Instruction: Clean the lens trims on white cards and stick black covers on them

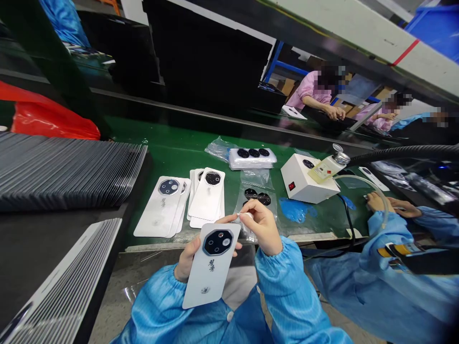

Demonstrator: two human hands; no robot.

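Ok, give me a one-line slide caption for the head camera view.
Left hand holds a white phone back cover while the right hand pinches a small white strip near its top edge.

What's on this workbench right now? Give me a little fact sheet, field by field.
Left hand: holds a white back cover from behind, camera ring facing up
Right hand: pinches a small white tab at the cover's top edge
Green belt: stacked white covers, clear bags, a white box with a red switch
Neighbour: co-worker's hands, blue sleeves, to the right
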